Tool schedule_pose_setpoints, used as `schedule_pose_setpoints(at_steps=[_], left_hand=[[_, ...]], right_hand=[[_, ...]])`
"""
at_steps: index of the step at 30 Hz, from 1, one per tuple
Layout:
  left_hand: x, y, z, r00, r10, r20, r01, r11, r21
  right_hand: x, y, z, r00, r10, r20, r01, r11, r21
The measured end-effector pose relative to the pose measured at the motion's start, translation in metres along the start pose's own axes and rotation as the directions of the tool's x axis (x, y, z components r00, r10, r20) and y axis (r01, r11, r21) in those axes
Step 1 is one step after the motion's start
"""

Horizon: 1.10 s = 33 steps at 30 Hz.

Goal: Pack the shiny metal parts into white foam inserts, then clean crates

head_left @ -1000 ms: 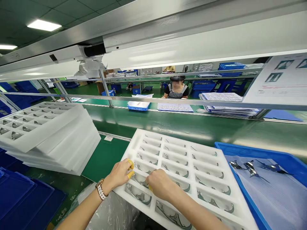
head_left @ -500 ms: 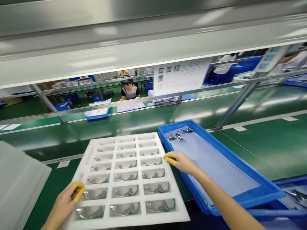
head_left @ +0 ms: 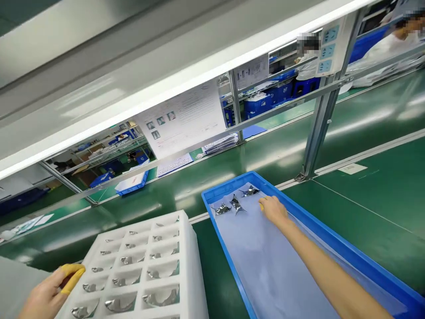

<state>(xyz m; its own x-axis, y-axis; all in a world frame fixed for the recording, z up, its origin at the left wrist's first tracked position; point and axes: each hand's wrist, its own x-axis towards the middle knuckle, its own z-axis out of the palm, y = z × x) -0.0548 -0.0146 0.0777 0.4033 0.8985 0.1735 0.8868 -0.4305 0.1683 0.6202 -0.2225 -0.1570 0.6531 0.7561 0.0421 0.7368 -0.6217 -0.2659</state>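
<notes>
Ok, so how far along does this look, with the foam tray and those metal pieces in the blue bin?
Done: the visible pockets of the white foam tray already hold metal pieces. In hand: the left hand touches the tray's edge, and the right hand is inside the blue bin. Left: three metal pieces lie on the pale sheet there.
</notes>
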Motion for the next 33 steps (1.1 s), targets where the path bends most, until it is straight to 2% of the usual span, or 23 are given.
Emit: schedule_pose_setpoints(at_steps=[3, 6, 9, 11, 14, 16, 18, 21, 24, 27, 30, 32, 33], left_hand=[[0.033, 0.100, 0.009, 0.987, 0.143, 0.077, -0.140, 0.989, -0.046], [0.070, 0.205, 0.043, 0.927, 0.292, 0.236, -0.292, 0.956, -0.036], [0.111, 0.298, 0.097, 0.823, 0.449, 0.347, -0.458, 0.887, -0.061], [0.137, 0.348, 0.142, 0.772, 0.494, 0.400, -0.520, 0.853, -0.049], [0.164, 0.402, 0.215, 0.757, 0.415, 0.504, -0.551, 0.821, 0.152], [0.171, 0.425, 0.260, 0.752, 0.351, 0.558, -0.561, 0.785, 0.262], [0.171, 0.437, 0.296, 0.754, 0.308, 0.581, -0.555, 0.772, 0.311], [0.166, 0.440, 0.327, 0.766, 0.277, 0.580, -0.542, 0.763, 0.353], [0.163, 0.436, 0.334, 0.772, 0.296, 0.563, -0.555, 0.744, 0.371], [0.162, 0.441, 0.333, 0.742, 0.370, 0.559, -0.611, 0.716, 0.337], [0.159, 0.456, 0.336, 0.695, 0.468, 0.546, -0.667, 0.703, 0.248], [0.156, 0.469, 0.344, 0.691, 0.499, 0.523, -0.665, 0.722, 0.191], [0.155, 0.476, 0.348, 0.704, 0.488, 0.516, -0.641, 0.750, 0.165]], right_hand=[[0.036, 0.027, 0.010, 0.992, -0.116, -0.058, 0.113, 0.993, -0.046], [0.066, 0.046, 0.020, 0.951, -0.281, -0.126, 0.255, 0.948, -0.192], [0.088, 0.058, 0.031, 0.913, -0.391, -0.122, 0.346, 0.896, -0.280], [0.097, 0.063, 0.038, 0.896, -0.434, -0.090, 0.395, 0.875, -0.281], [0.104, 0.071, 0.048, 0.873, -0.483, -0.058, 0.447, 0.843, -0.298], [0.105, 0.075, 0.052, 0.853, -0.516, -0.074, 0.471, 0.824, -0.315], [0.105, 0.078, 0.055, 0.839, -0.534, -0.099, 0.482, 0.816, -0.318], [0.105, 0.081, 0.058, 0.835, -0.535, -0.129, 0.484, 0.825, -0.293], [0.105, 0.080, 0.059, 0.834, -0.530, -0.153, 0.485, 0.837, -0.253], [0.105, 0.079, 0.059, 0.828, -0.539, -0.154, 0.502, 0.836, -0.222], [0.100, 0.077, 0.054, 0.819, -0.552, -0.156, 0.519, 0.829, -0.207], [0.094, 0.075, 0.047, 0.812, -0.553, -0.187, 0.518, 0.830, -0.209], [0.089, 0.075, 0.042, 0.806, -0.552, -0.213, 0.514, 0.831, -0.211]])
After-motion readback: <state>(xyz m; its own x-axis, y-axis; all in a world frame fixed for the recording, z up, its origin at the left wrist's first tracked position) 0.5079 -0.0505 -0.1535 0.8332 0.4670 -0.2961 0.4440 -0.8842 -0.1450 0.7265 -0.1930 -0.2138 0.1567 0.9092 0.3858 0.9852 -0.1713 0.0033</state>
